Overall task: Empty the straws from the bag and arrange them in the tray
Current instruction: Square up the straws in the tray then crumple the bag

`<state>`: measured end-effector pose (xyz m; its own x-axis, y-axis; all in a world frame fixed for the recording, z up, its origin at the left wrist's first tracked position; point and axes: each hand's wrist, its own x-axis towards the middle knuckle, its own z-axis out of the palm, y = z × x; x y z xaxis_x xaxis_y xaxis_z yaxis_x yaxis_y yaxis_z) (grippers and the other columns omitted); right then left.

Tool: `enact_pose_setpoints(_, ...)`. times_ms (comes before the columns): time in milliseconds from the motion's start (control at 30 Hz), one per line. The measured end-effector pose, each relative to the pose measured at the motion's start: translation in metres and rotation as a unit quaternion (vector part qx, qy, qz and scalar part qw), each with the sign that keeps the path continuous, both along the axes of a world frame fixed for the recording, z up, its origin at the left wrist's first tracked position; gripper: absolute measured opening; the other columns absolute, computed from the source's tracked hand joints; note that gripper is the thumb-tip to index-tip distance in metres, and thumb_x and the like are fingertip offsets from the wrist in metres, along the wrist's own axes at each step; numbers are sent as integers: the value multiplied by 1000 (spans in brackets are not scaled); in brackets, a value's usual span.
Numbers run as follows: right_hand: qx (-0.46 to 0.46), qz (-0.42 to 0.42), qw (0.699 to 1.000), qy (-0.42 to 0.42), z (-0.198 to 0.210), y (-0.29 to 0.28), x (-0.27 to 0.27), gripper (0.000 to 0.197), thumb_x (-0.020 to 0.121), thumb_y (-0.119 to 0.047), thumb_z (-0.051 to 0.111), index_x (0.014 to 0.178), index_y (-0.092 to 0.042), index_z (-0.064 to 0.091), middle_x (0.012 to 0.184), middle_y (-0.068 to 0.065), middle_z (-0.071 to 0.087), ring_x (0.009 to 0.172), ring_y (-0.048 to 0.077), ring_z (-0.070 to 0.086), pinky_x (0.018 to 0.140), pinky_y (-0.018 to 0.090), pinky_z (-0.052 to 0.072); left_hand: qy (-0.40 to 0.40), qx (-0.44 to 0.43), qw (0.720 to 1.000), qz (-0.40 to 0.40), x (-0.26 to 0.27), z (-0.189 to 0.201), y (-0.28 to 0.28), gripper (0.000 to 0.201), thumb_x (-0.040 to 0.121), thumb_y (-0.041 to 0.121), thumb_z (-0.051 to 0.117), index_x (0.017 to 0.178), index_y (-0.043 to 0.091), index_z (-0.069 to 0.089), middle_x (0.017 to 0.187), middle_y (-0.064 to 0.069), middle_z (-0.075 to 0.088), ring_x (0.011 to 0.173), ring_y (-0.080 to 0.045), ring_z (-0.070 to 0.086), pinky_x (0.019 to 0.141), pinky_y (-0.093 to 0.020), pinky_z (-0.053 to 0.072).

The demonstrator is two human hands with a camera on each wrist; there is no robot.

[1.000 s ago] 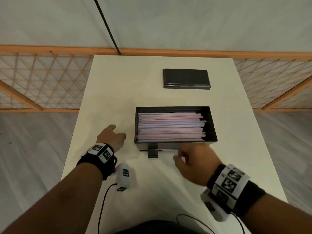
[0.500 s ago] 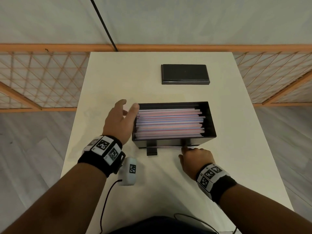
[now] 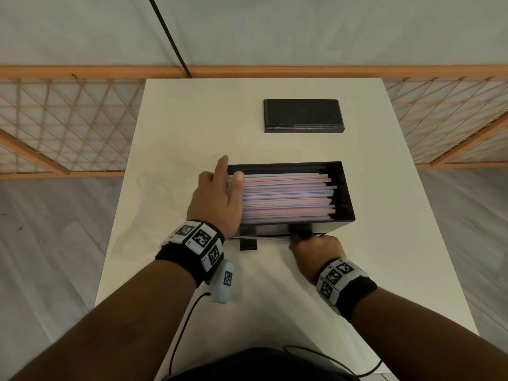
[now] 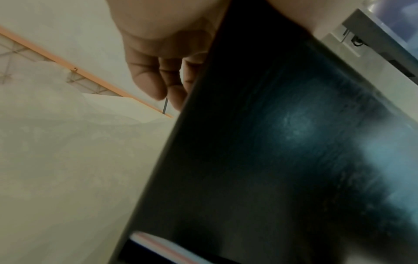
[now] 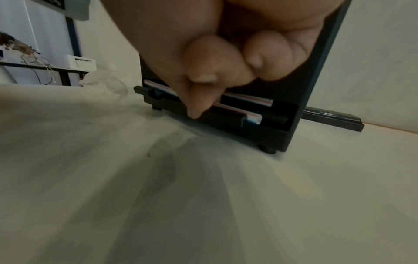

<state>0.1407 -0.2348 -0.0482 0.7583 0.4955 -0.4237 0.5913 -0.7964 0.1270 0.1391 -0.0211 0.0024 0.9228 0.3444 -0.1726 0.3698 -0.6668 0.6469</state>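
Observation:
A black tray (image 3: 347, 193) in mid-table holds a flat stack of pink, white and blue striped straws (image 3: 288, 196). My left hand (image 3: 220, 199) straddles the tray's left wall (image 4: 271, 142), with the thumb inside on the straw ends and the fingers (image 4: 153, 80) outside. My right hand (image 3: 316, 248) is at the tray's front slot with its fingers curled. Its thumb tip (image 5: 194, 109) is down on a straw (image 5: 251, 116) lying in the slot, and that straw (image 3: 261, 238) runs left along the tray front. A crumpled clear bag (image 5: 113, 85) lies left of the tray.
A flat black lid (image 3: 303, 116) lies behind the tray toward the table's far edge. Orange lattice railings flank the white table (image 3: 176, 149). A wrist sensor and its cable (image 3: 225, 281) hang over the near table surface.
My left hand left the table and came onto the tray's left wall, thumb over the straws. My right hand moved forward to the front slot and onto a straw there.

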Motion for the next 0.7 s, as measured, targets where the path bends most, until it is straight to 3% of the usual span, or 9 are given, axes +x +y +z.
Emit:
enact_pose_setpoints(200,-7,28,1000,1,13,1,2,26,96,-13,38,117,-13,53,96,4,69,88,33,68,72,33,42,-7,-15,1000,2,0,-2,1,67,100,61,18,160,30,20,141,-13,45,123,-34,55,104,-42,44)
enact_pose_setpoints(267,15,35,999,-13,17,3,2,18,90,-17,51,104,-14,61,84,4,69,75,33,69,64,32,40,-8,-17,1000,1,0,-1,0,67,100,60,18,160,30,20,141,-14,45,123,-34,55,104,-42,44)
enact_pose_setpoints(300,8,36,999,-20,23,5,3,11,80,-21,66,90,-15,66,68,3,67,58,32,66,56,31,39,-8,-18,1000,2,-1,-1,0,67,100,61,18,160,30,21,140,-14,46,123,-34,55,104,-43,44)
enact_pose_setpoints(333,15,34,999,-30,22,4,3,17,63,-21,79,72,-15,66,52,2,60,41,30,59,47,28,37,-6,-18,1000,3,-1,0,0,68,99,62,18,159,30,21,140,-14,46,123,-34,55,104,-43,45)
enact_pose_setpoints(400,32,36,999,-8,15,-2,4,30,41,-16,86,56,-14,60,38,0,48,25,27,45,39,25,33,-6,-25,1000,5,-1,-1,0,66,101,60,18,160,30,20,140,-14,45,124,-33,54,104,-39,42)
enact_pose_setpoints(567,49,71,995,-42,35,-19,-7,30,40,-16,83,65,-12,68,37,0,45,23,27,39,41,24,24,-12,-92,996,11,0,4,9,81,91,68,13,160,29,24,150,-11,42,139,-24,40,107,-25,22)
enact_pose_setpoints(633,100,75,988,-87,57,-31,-15,21,49,-15,79,64,-12,65,36,1,45,23,27,39,42,22,25,-35,-135,989,46,3,9,18,88,85,72,7,157,29,32,153,-8,43,142,-23,39,119,-31,21)
enact_pose_setpoints(700,174,67,973,-135,83,-41,-17,9,64,-15,65,59,-14,57,38,2,44,25,28,39,40,21,29,-67,-221,966,115,7,13,23,82,90,74,8,151,33,42,153,-2,46,141,-21,43,123,-46,24)
